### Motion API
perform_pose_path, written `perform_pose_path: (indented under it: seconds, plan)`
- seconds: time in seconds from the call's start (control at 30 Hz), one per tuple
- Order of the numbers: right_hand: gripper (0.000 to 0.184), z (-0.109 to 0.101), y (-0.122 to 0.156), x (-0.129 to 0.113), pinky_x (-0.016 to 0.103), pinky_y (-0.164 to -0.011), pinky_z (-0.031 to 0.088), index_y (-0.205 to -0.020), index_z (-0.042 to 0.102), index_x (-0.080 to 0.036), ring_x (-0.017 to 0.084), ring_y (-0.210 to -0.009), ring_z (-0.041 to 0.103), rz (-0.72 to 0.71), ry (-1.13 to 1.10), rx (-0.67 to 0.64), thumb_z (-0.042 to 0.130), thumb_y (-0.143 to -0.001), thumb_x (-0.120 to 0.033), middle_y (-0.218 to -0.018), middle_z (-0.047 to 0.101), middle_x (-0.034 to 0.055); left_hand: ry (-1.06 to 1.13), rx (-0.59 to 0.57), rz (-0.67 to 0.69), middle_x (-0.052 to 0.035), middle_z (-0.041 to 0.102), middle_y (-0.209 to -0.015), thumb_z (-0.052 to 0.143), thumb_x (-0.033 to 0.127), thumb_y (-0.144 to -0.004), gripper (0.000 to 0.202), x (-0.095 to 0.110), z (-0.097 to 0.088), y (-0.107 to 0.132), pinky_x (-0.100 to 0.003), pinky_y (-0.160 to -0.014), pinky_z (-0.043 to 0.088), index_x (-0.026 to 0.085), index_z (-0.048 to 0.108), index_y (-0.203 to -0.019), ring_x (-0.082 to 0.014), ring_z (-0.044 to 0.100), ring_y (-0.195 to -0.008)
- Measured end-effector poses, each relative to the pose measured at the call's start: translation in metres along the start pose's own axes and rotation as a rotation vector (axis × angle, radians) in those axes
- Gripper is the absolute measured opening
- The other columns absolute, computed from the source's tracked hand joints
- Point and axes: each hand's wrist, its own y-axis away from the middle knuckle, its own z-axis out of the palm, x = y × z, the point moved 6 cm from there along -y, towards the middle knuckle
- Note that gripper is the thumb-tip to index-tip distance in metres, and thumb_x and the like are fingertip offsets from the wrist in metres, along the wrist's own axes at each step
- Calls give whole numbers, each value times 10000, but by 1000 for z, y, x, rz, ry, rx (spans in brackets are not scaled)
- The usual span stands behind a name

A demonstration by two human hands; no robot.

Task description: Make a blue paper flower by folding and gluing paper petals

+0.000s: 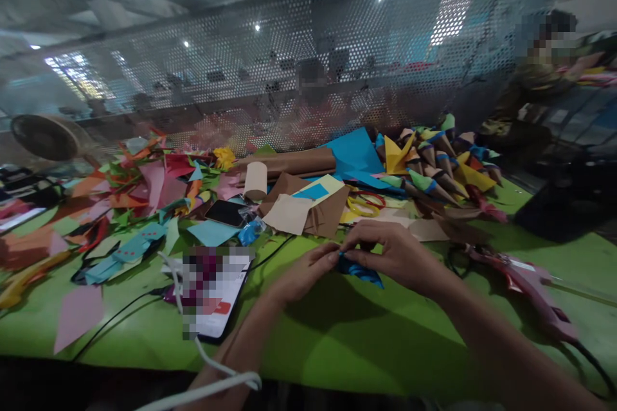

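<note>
A small piece of folded blue paper point(362, 272) is pinched in front of me, just above the green tabletop. My left hand point(311, 270) closes thumb and fingers on its left end. From the other side my right hand point(393, 250) grips the top of the same paper, fingers bent and pressed together. The fingertips of both hands nearly meet, and part of the paper is hidden behind them. Beyond the hands lie a beige paper sheet point(288, 213) and brown paper pieces point(332, 209).
A pink glue gun point(535, 289) with a cord lies right. Left are a lit phone point(229, 302) with cables and a dark phone point(225, 212). Behind are paper cones point(438, 164), a blue sheet point(357, 151) and coloured scraps point(154, 186). A person point(535, 83) is at far right.
</note>
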Motion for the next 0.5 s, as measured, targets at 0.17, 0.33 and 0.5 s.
perform_pose_path:
  seconds: [0.17, 0.33, 0.5]
  plan:
    - [105, 1, 0, 6, 243, -604, 467, -851, 727, -188, 154, -700, 632, 83, -82, -6, 660, -860, -269, -791, 708, 33, 81, -76, 45, -127, 568, -1404, 625, 642, -806, 728, -2, 5, -3, -460, -1128, 345, 161, 557, -1348, -336, 466, -1325]
    - [139, 2, 1, 8, 259, -639, 486, -865, 720, -179, 170, -737, 647, 111, -102, -2, 633, -876, -287, -808, 720, 44, 194, -135, 93, -112, 597, -1359, 666, 629, -778, 720, -5, 10, -5, -444, -1113, 348, 169, 560, -1322, -319, 482, -1300]
    - [124, 0, 2, 2, 278, -683, 498, -903, 711, -202, 180, -774, 662, 36, 8, 68, 595, -897, -243, -852, 731, 42, 153, -121, 114, -82, 634, -1287, 682, 523, -801, 591, -2, 9, -5, -431, -1091, 354, 185, 596, -1277, -301, 493, -1260]
